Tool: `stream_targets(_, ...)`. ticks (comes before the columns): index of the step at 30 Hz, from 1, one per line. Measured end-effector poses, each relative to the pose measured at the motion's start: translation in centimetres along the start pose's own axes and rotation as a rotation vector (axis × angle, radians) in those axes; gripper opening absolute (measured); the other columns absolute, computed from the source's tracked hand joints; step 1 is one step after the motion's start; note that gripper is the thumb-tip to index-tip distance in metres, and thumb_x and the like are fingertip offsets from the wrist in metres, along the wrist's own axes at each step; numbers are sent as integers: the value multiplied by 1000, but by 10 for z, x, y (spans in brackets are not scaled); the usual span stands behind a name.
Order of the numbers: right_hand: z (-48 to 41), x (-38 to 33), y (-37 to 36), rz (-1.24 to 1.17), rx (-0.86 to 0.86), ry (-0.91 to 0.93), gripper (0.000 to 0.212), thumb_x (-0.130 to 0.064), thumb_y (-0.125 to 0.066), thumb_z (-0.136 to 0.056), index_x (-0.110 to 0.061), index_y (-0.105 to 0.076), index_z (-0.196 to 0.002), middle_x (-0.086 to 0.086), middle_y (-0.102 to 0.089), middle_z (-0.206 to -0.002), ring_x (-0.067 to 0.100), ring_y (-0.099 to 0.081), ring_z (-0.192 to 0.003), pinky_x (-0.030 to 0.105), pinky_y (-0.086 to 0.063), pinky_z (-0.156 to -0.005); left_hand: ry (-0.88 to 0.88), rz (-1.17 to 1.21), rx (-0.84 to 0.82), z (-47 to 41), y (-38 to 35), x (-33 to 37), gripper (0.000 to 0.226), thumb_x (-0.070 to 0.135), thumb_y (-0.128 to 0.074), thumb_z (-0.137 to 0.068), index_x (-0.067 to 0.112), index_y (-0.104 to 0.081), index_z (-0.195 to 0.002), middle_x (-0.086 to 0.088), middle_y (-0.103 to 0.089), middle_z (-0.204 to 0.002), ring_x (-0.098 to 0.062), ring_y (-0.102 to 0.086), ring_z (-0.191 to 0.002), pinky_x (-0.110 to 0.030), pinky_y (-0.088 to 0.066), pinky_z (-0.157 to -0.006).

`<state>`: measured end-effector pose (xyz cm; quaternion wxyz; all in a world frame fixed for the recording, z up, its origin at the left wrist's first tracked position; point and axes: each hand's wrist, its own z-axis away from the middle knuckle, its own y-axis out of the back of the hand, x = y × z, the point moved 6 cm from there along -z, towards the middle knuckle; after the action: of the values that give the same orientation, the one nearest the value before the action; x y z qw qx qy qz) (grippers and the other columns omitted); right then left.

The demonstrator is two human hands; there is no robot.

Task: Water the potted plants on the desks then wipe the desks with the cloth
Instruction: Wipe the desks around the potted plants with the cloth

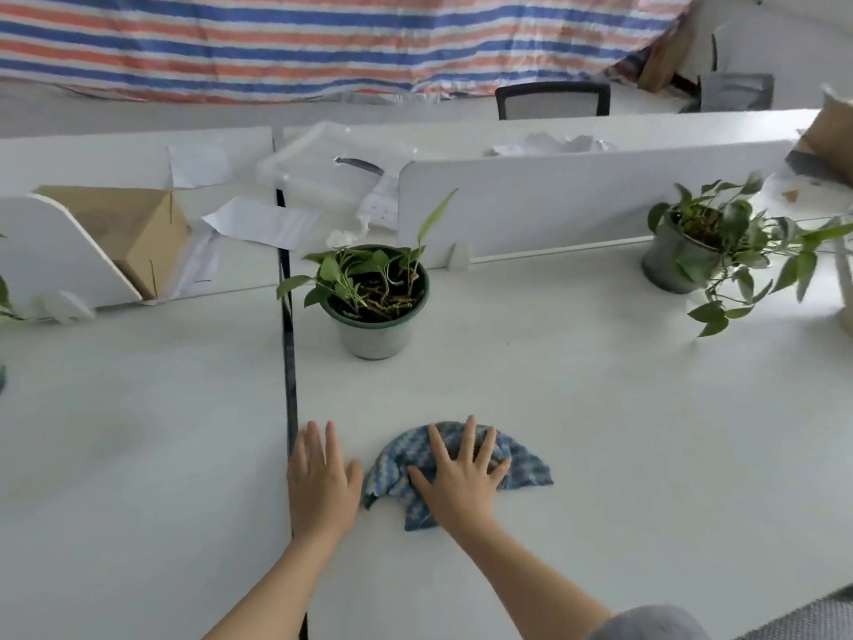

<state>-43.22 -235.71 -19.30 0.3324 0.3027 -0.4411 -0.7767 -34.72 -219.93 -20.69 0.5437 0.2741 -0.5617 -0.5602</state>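
Cloth (461,468) lies bunched on the white desk (600,408) in front of me, under my right hand (461,482), which presses it down with fingers spread flat, not closed around it. My left hand (321,482) rests palm down on the bare desk just beside the cloth, fingers open and holding nothing, close to the dark seam (290,385) between the two desks. I judge this to be the wiping step. To do it well I would keep even pressure through the whole palm, sweep in overlapping passes, and smooth the cloth out so more of it meets the surface. The nearer potted plant (374,297) stands beyond the cloth, so I should wipe around its base; the trailing plant (711,251) sits well apart to the right
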Motion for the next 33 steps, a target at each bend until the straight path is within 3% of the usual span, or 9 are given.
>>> stream_targets(3, -19, 24, 8, 14, 20, 36, 84, -77, -3, -65, -46, -7, -143, 6, 17, -156, 37, 22, -140, 65, 5, -108, 22, -94, -13, 0, -6, 4, 65, 43, -34, -75, 0, -62, -115, -27, -61, -120, -44, -58, -112, -56, -48, -87)
stream_targets(6, -53, 69, 32, -9, 50, -49, 68, -71, -25, -83, -45, -8, -143, 5, 16, -156, 34, 21, -141, 62, 5, -110, 29, -117, 64, -2, -6, 2, 63, 42, -34, -76, 3, -63, -115, -24, -61, -122, -38, -53, -119, -51, -46, -93)
stream_targets(11, -115, 133, 79, -100, 142, -284, 65, -61, -35, -87, -40, -14, -145, 7, 11, -157, 34, 16, -142, 63, 1, -110, 61, -81, 110, -4, -8, -4, 62, 42, -36, -74, 7, -59, -120, -21, -59, -126, -28, -33, -124, -38, -19, -104)
stream_targets(15, -164, 122, 99, -183, 158, -371, 65, -53, -37, -89, -33, -14, -146, 12, 11, -156, 37, 16, -141, 63, 4, -109, 59, -38, 134, -4, -8, -6, 62, 44, -36, -74, 13, -40, -128, -18, -55, -132, -26, -27, -131, -22, 7, -114)
stream_targets(19, -202, 79, 106, -122, 156, -231, 66, -51, -34, -90, -31, -6, -147, 14, 13, -156, 37, 17, -141, 62, 5, -110, 72, -48, 132, -4, -12, -10, 64, 44, -37, -77, 14, -37, -132, -14, -47, -139, -9, 12, -145, -22, 6, -114)
stream_targets(25, -228, 6, 116, -117, 164, 141, 72, -42, -46, -90, -23, -7, -147, 17, 11, -155, 34, 11, -143, 54, 1, -114, 50, 19, 115, -4, -17, -10, 66, 55, -7, -91, 13, -39, -131, -18, -51, -135, -27, -28, -131, -20, 3, -115)
stream_targets(28, -217, -18, 104, 6, 118, 302, 61, -41, -37, -94, -18, -15, -147, 16, 7, -156, 32, 10, -144, 51, 1, -115, 52, 12, 133, -5, -14, -10, 57, 49, -22, -90, 13, -39, -130, -19, -52, -135, -27, -31, -129, -20, 3, -114)
stream_targets(31, -190, -29, 82, 146, 79, 430, 59, -41, -26, -96, -20, -7, -148, 13, 8, -157, 31, 12, -144, 49, 3, -115, 62, 11, 100, -5, -15, -8, 62, 52, -9, -92, 13, -38, -130, -20, -54, -133, -27, -31, -128, -21, 2, -114)
stream_targets(33, -169, -26, 70, 180, 67, 456, 59, -43, -23, -96, -22, -3, -148, 11, 10, -157, 29, 14, -144, 49, 5, -115, 62, 6, 104, -3, -12, -8, 58, 49, -16, -91, 13, -38, -130, -20, -54, -133, -27, -31, -128, -20, 3, -114)
